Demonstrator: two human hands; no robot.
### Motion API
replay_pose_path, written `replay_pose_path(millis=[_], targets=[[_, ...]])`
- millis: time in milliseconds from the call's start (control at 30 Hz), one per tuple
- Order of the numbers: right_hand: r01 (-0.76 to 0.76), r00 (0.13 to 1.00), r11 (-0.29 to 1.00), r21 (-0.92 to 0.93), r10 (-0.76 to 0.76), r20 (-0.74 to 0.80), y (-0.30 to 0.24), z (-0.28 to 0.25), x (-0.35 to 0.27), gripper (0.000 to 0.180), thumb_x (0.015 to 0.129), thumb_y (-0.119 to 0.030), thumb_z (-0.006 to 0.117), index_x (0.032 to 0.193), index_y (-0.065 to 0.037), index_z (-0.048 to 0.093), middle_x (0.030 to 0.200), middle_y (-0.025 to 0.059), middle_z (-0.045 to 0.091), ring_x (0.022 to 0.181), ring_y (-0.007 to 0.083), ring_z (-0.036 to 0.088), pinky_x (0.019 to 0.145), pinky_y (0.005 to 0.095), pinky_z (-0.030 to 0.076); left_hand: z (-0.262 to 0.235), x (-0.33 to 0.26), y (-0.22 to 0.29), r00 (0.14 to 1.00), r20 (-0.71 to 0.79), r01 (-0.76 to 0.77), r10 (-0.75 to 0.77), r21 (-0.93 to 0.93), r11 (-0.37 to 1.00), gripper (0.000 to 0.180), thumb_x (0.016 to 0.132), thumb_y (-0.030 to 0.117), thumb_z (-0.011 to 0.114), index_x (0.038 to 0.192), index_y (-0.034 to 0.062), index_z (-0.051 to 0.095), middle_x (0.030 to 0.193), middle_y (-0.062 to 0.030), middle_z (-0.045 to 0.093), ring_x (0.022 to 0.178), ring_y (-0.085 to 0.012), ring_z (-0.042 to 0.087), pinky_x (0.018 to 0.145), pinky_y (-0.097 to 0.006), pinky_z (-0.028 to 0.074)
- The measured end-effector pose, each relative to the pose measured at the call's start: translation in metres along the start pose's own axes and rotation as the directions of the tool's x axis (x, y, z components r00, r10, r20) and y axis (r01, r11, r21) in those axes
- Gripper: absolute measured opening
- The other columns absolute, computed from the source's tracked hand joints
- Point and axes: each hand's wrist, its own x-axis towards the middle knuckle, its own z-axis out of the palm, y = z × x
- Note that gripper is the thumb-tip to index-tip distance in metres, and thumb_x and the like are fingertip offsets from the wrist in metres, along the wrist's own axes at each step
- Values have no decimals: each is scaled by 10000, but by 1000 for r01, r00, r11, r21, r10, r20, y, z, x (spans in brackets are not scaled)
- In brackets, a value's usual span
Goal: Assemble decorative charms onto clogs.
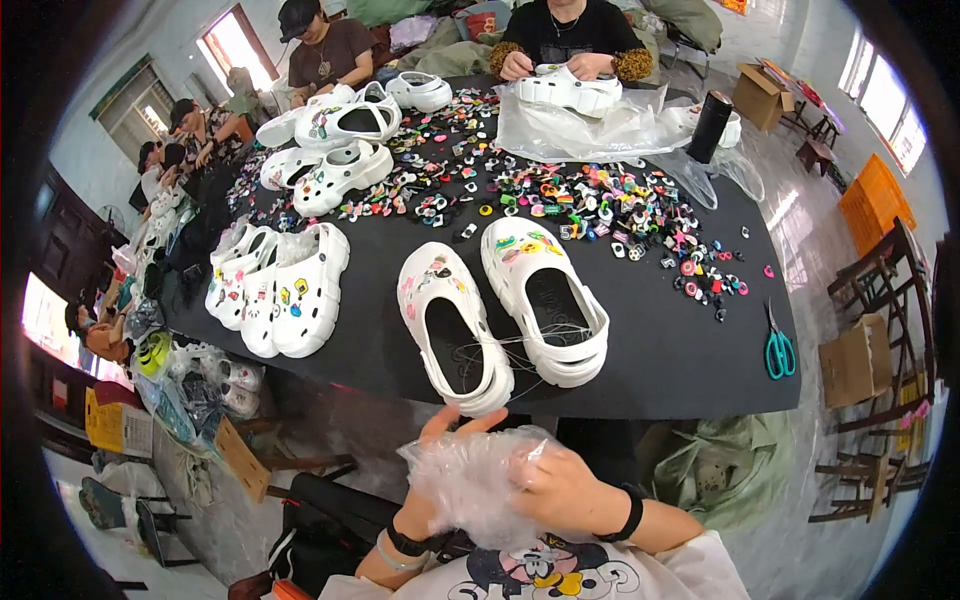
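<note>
Clear plastic bags [480,480] are bunched between my hands at the table's near edge. My right hand [570,492] is closed, its fingers pinching into the crumpled plastic. My left hand [437,440] supports the plastic from the other side; two fingertips stick out past it by a clog's heel, while the plastic hides its palm. In front of me lie two white clogs with colourful charms on the toes, the left clog [418,290] and the right clog [540,268]. A thin clear loop of cord [510,342] runs between their heel openings.
More charm-covered clogs [305,295] stand at left; others [345,175] lie further back. Loose charms [620,205] spread across the black table [660,350]. Teal-handled scissors [778,352] lie at right, a black cylinder [709,128] behind. Across the table, a person [575,40] handles another clog.
</note>
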Motion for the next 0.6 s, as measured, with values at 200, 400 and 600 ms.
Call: replay_pose_path(millis=[200,400,600], targets=[[-103,988,945,310,60,144,-1,-23,1,365,762,-151,689,1092,0,654,1282,210,533,1177,333,536,920,401,491,-42,-3,3,917,91,-376,388,521,766,447,826,316,735,1079,40,491,1145,-208,560,1033,-306,610,860,-451,535],[-316,797,26,948,550,251,9,-33,-15,1135,733,-659,705,1532,-61,164,1550,212,204,1401,383,303,1029,516,393,-29,9,21,590,702,-626,399,85,775,325,837,288,698,997,18,614,1113,-236,625,909,-340,621,894,-510,456],[-589,785,318,743,445,431,15,-41,-17,836,740,-343,822,1423,-55,436,1446,169,446,1320,260,442,1070,378,356,-7,25,30,523,852,-834,-34,520,185,252,769,85,655,1014,117,706,1254,-60,629,974,-283,513,951,-426,302]])
